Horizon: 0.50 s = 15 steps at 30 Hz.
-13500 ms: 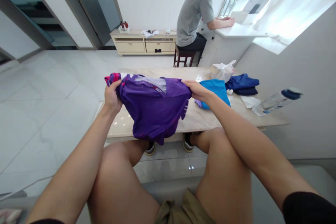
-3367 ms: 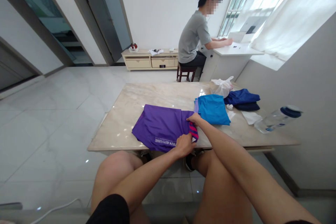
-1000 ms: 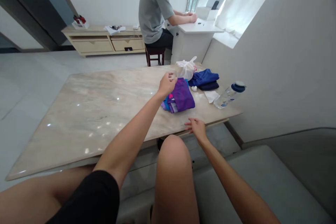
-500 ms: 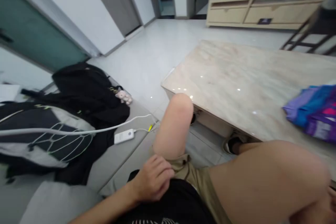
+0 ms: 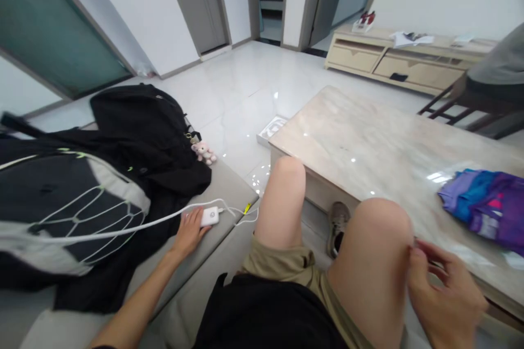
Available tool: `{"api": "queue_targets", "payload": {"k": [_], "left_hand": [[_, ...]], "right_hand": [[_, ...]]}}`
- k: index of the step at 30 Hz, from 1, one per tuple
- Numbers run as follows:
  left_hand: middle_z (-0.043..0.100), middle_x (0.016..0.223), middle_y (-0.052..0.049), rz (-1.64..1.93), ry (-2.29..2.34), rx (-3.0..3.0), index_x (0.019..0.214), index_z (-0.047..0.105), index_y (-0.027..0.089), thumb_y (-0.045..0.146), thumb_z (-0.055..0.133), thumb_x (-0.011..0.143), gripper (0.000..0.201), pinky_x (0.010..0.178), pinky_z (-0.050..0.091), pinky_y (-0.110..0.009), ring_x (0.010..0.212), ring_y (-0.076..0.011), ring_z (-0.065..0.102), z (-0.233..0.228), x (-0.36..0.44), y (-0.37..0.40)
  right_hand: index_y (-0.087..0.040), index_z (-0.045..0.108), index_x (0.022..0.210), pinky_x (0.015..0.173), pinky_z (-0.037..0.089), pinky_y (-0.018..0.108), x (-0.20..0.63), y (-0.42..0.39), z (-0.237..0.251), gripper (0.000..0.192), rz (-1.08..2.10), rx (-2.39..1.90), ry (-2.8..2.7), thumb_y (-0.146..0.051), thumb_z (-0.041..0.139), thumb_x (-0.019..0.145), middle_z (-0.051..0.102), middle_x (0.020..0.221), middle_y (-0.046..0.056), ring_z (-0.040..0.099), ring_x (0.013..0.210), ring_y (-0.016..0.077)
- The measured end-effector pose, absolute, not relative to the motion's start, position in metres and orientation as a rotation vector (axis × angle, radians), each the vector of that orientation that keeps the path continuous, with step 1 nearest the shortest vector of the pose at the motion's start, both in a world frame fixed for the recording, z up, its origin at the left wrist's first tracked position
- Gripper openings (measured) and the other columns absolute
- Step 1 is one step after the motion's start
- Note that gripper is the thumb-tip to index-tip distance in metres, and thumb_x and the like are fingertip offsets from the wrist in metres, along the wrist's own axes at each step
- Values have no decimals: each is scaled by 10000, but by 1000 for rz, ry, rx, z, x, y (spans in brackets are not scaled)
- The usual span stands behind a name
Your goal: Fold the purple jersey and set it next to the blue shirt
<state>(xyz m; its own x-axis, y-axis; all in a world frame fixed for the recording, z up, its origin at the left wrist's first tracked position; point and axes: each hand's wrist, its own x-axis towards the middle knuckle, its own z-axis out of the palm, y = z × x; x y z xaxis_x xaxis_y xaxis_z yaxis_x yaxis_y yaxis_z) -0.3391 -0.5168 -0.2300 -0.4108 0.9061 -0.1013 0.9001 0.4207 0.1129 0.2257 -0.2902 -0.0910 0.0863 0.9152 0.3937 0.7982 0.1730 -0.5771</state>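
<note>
Sofa cushions (image 5: 229, 196) in grey are bearing a seated person whose bare knees are rising toward a marble coffee table (image 5: 368, 147), in a room with glossy white floor tiles, grey doors and a low cream sideboard (image 5: 393, 57) along the far wall. Beside the person, a heap of black clothing (image 5: 135, 142) and a black jacket with white line patterning (image 5: 61, 202) are lying on the seat, a small pink plush charm (image 5: 203, 151) at their edge. The left hand (image 5: 189, 232) is reaching out flat, fingers loosely spread and touching a small white charger block (image 5: 210, 216), gripping nothing. The block is lying on the cushion just beside the dark clothing, its long axis running left to right, its white cable (image 5: 102, 233) trailing leftward across the jacket. The right hand (image 5: 444, 294) is hovering by the right knee, fingers half curled and empty. Folded purple and blue garments (image 5: 483, 207) are sitting stacked at the table's right side.
</note>
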Motion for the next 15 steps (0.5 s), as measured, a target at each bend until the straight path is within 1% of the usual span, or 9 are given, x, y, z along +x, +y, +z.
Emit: {"api": "queue_targets", "payload": {"k": [1,3,5,7,8,9,11,13,15], "left_hand": [[617,1503,-222,80,2505,1651,1469,573,172,501,515,943,622,1225,391,-595,1408,-392,574,-235,-345,-511],[704,1357,-192,121,2501,1698,1393,640,214,537,538,934,570,1087,520,-546,1245,-386,662,-242,-353,-497],[740,1239,-175,162,2567,1706,1325,682,249,552,519,948,511,974,573,-532,1123,-383,700,-250,-360,-486],[752,1186,-155,217,2616,1696,1264,706,294,546,527,944,445,929,590,-516,1071,-373,720,-259,-367,-483],[756,1177,-143,236,2614,1691,1244,709,314,535,535,939,416,920,593,-506,1057,-367,729,-264,-370,-485],[763,1169,-130,243,2617,1679,1223,711,332,521,539,936,384,906,597,-502,1042,-363,737,-269,-373,-488],[772,1171,-127,216,2625,1629,1186,716,335,503,556,922,351,909,600,-513,1035,-369,746,-274,-380,-497],[782,1155,-125,170,2608,1573,1144,719,324,485,572,903,325,918,601,-527,1026,-378,753,-273,-385,-503],[791,1112,-82,151,2584,1522,1126,698,346,482,557,891,306,904,608,-534,1005,-372,759,-265,-387,-498]], "right_hand": [[-192,705,1210,723,559,418,216,-275,-84,457,204,-1668,-1717,-550,560,965,752,1086,146,718,811,290],[-207,704,1231,738,595,412,204,-231,-83,458,244,-1715,-1710,-539,552,954,778,1061,117,746,826,286],[-202,671,1332,802,624,446,200,-173,-98,531,241,-1735,-1787,-546,511,961,780,1153,130,764,932,314],[-166,629,1432,972,609,521,197,-109,-128,614,164,-1713,-1976,-557,462,989,728,1333,174,735,1146,361],[-139,598,1482,1084,560,557,194,-80,-146,653,129,-1681,-2088,-559,432,1010,668,1439,198,678,1285,383],[-112,558,1530,1181,488,583,190,-55,-164,684,111,-1637,-2194,-554,402,1032,592,1535,217,587,1418,397],[-88,451,1621,1281,366,608,176,-19,-196,714,117,-1558,-2353,-527,353,1067,440,1666,221,394,1580,398],[-132,356,1685,1298,321,641,161,-3,-213,699,124,-1548,-2439,-486,338,1083,356,1723,187,304,1625,394],[-217,275,1725,1293,301,686,149,-1,-216,693,112,-1634,-2448,-456,359,1080,317,1749,139,296,1627,402]]}}
